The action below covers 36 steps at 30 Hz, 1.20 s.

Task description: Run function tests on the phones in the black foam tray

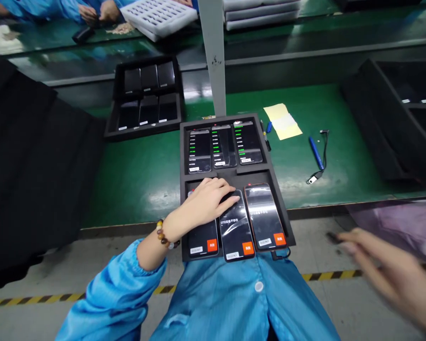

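Across the front row of a black foam tray (275, 177) lies my left hand (209, 201), palm down with fingers stretched out. Its fingertips touch the upper part of the middle smartphone (236, 232), and it partly covers the left smartphone (202, 237). The right smartphone (266, 218) has a black cable (281, 255) at its bottom edge. These front screens show white text and orange buttons. Out to the right, over the floor, my right hand (386, 265) is blurred by motion. Its fingers pinch a small dark thing (332, 237), too smeared to name.
Three more smartphones (225, 147) with lists on screen lie in the tray's back row. On the green bench are a yellow paper (283, 122), a blue pen (315, 153) and a short cable (325, 151). Another phone tray (144, 97) stands back left; stacked black trays (369, 123) stand right.
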### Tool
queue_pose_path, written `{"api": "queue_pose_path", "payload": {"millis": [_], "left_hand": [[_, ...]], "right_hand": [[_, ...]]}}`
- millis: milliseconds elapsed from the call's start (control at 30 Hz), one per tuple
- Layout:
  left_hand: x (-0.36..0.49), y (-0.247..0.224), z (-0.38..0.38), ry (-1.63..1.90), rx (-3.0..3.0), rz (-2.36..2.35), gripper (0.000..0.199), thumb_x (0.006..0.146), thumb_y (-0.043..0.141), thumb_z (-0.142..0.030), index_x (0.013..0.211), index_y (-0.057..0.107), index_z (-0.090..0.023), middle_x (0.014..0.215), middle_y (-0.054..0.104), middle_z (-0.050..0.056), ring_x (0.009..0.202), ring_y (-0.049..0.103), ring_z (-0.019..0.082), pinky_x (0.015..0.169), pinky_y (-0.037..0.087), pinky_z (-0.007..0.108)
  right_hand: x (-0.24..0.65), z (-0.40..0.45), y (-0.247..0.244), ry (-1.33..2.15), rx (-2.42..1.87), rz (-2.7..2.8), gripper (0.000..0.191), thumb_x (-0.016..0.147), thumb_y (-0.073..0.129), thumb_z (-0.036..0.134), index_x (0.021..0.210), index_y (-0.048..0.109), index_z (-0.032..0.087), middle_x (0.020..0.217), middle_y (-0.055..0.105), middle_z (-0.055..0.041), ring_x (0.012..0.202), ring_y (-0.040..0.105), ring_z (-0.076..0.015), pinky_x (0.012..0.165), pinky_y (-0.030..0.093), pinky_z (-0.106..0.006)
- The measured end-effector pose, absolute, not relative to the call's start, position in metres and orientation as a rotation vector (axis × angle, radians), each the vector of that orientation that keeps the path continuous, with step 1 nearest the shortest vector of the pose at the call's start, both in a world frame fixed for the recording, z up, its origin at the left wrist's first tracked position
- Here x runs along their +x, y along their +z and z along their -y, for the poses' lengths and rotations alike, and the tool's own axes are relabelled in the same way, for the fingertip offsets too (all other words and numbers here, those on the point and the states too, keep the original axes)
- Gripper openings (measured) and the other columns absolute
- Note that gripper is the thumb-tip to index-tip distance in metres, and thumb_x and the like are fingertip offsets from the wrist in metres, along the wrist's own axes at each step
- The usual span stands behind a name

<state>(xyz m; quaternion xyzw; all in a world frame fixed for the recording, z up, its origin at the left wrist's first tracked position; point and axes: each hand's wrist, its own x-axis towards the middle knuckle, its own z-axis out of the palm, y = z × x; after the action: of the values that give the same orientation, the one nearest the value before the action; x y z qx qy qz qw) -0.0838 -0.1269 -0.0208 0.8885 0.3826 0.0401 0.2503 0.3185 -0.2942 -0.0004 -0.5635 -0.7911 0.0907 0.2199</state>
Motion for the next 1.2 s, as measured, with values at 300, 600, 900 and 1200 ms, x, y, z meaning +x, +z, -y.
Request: {"api": "queue_pose_path", "payload": {"millis": [300,600,900,1200], "left_hand": [[-0.08,-0.023,0.128,0.123,2.434,-1.052,0.046,0.118,0.044,-0.049,0.134,0.074,-0.018,0.125,0.075,0.01,0.118,0.07,0.025,0.101,0.047,0.042],[-0.079,-0.026,0.131,0.169,2.433,-1.074,0.046,0.118,0.043,-0.048,0.127,0.079,-0.019,0.12,0.077,0.009,0.115,0.071,0.025,0.097,0.045,0.041],[-0.078,-0.026,0.13,0.178,2.419,-1.084,0.046,0.118,0.045,-0.048,0.127,0.079,-0.019,0.119,0.078,0.008,0.114,0.072,0.025,0.099,0.047,0.042],[-0.075,-0.026,0.135,0.258,2.36,-1.131,0.051,0.114,0.049,-0.056,0.124,0.081,-0.017,0.119,0.077,0.012,0.111,0.072,0.028,0.102,0.055,0.044]], "right_hand": [[0.158,0.331,-0.04,0.701,-1.116,2.43,0.029,0.117,0.048,0.032,0.118,0.074,0.018,0.087,0.078,-0.0001,0.067,0.077,-0.0174,0.052,0.053,-0.035],[0.155,0.326,-0.047,0.533,-1.165,2.415,0.028,0.117,0.047,0.028,0.115,0.073,0.018,0.084,0.076,0.0022,0.063,0.073,-0.0137,0.053,0.042,-0.034],[0.157,0.329,-0.051,0.564,-1.199,2.359,0.023,0.115,0.053,0.026,0.116,0.075,0.017,0.081,0.073,0.0027,0.063,0.071,-0.012,0.055,0.041,-0.032],[0.154,0.331,-0.055,0.596,-1.282,2.307,0.024,0.116,0.055,0.029,0.114,0.077,0.018,0.077,0.073,0.0019,0.061,0.07,-0.0112,0.056,0.043,-0.029]]}}
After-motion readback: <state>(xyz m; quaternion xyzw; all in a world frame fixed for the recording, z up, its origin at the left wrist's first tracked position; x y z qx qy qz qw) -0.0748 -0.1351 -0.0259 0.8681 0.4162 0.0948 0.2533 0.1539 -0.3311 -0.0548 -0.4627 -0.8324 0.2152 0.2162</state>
